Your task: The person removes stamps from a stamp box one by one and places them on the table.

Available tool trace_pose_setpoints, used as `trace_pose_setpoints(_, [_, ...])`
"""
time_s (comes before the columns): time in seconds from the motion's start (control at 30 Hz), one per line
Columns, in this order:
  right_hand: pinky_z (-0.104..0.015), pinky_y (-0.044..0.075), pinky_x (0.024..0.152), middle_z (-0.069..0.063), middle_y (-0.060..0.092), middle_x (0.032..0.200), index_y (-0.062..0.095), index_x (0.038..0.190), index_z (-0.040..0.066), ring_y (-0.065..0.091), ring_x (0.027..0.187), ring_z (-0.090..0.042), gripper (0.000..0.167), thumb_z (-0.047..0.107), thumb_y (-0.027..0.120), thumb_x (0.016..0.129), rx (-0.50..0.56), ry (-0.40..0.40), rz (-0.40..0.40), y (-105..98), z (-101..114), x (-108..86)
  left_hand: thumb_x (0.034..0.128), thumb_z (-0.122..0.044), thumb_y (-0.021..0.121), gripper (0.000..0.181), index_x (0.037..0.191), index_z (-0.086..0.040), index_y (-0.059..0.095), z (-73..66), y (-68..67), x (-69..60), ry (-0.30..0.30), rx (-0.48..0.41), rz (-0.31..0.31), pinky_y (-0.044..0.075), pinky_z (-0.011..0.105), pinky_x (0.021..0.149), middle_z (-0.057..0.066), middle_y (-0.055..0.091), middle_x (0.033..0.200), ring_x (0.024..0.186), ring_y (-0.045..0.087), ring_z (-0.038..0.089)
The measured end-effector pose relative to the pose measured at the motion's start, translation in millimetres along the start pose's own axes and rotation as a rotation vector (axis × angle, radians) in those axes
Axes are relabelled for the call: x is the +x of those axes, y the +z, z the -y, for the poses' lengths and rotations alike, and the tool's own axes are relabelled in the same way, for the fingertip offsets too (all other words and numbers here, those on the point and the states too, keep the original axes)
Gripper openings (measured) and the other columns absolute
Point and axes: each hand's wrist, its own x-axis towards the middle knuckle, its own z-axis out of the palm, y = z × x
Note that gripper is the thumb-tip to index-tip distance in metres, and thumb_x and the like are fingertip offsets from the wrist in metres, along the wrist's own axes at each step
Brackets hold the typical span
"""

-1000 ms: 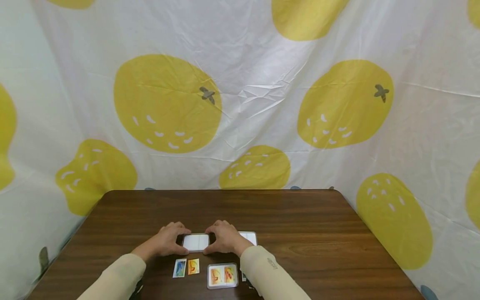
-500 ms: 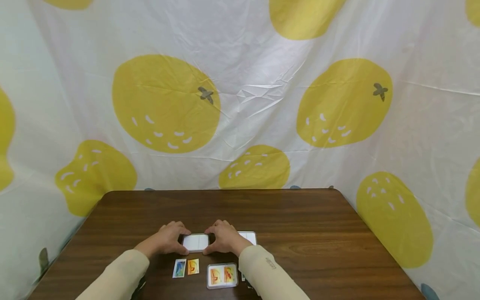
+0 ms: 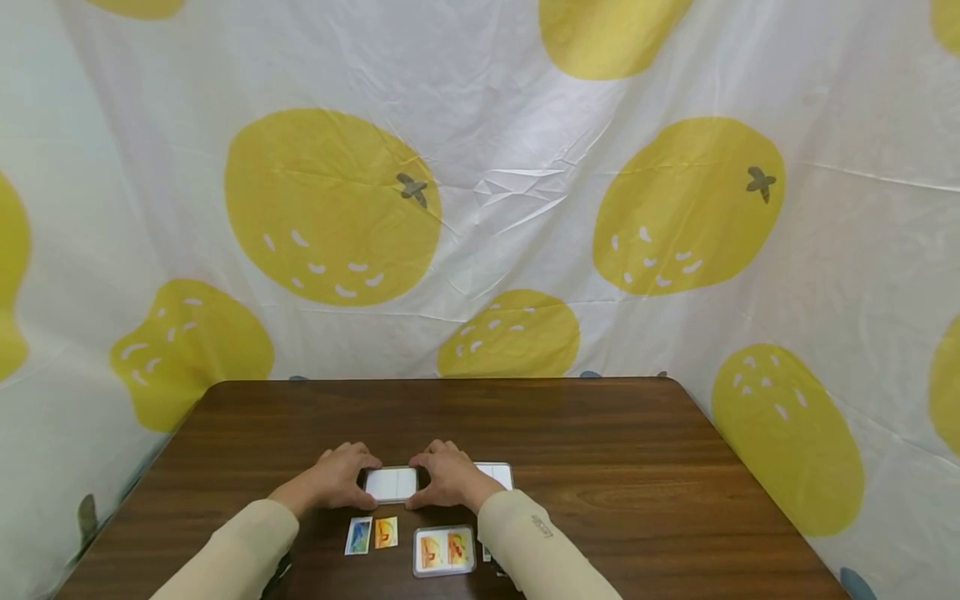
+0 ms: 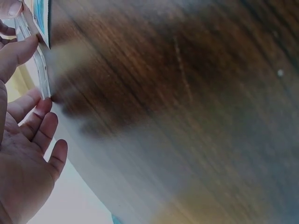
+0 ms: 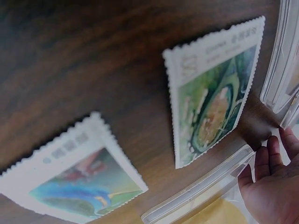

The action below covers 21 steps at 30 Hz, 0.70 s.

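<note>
Both hands had a white-backed clear case [image 3: 392, 486] pinched by its ends, left hand [image 3: 335, 481] at 9 o'clock, right hand [image 3: 452, 477] at 3, thumbs at the near corners, fingers at the far ones. Couldn't tell if it touched the brown table [image 3: 660, 467]. From it, a blue stamp [image 3: 358, 536] lay at 7 o'clock, an orange stamp [image 3: 386, 532] at 6 and a two-stamp case [image 3: 444, 551] near 5. Another white case [image 3: 498, 475] poked out beyond the right hand, at 3. Right-wrist cam caught a green stamp [image 5: 215, 100] too.
</note>
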Motion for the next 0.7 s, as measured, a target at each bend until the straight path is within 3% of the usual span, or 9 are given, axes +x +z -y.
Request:
trace_pose_setpoints(0.37, [-0.038, 0.039, 0.101, -0.002, 0.053, 0.127, 0.06, 0.137, 0.017, 0.047, 0.12, -0.021, 0.072, 0.052, 0.081, 0.077, 0.02, 0.001, -0.01, 1, -1, -1.7, 0.0712, -0.032, 0.086, 0.065, 0.125, -0.003, 0.064, 4.8, 1.9, -0.1, 0.031, -0.005, 0.001, 0.038, 0.057, 0.089, 0.01, 0.059, 0.114, 0.109, 0.052, 0.033])
trace_pose_setpoints(0.53, [-0.035, 0.04, 0.1, -0.004, 0.054, 0.127, 0.059, 0.137, 0.014, 0.047, 0.119, -0.021, 0.073, 0.049, 0.082, 0.077, 0.053, -0.027, -0.01, 0, -3, -2.2, 0.0724, -0.038, 0.084, 0.07, 0.131, -0.007, 0.06, 9.3, 2.2, -1.6, 0.013, -0.041, -0.005, 0.037, 0.059, 0.092, 0.009, 0.058, 0.118, 0.114, 0.05, 0.034])
trace_pose_setpoints(0.7, [-0.033, 0.041, 0.099, -0.005, 0.054, 0.128, 0.058, 0.138, 0.012, 0.048, 0.119, -0.021, 0.073, 0.046, 0.082, 0.078, 0.129, -0.046, -0.009, -5, -5, -6.7, 0.0768, -0.041, 0.08, 0.063, 0.128, -0.009, 0.062, 10.5, 1.1, -4.0, -0.007, -0.082, -0.048, 0.035, 0.058, 0.093, 0.007, 0.057, 0.119, 0.115, 0.049, 0.032])
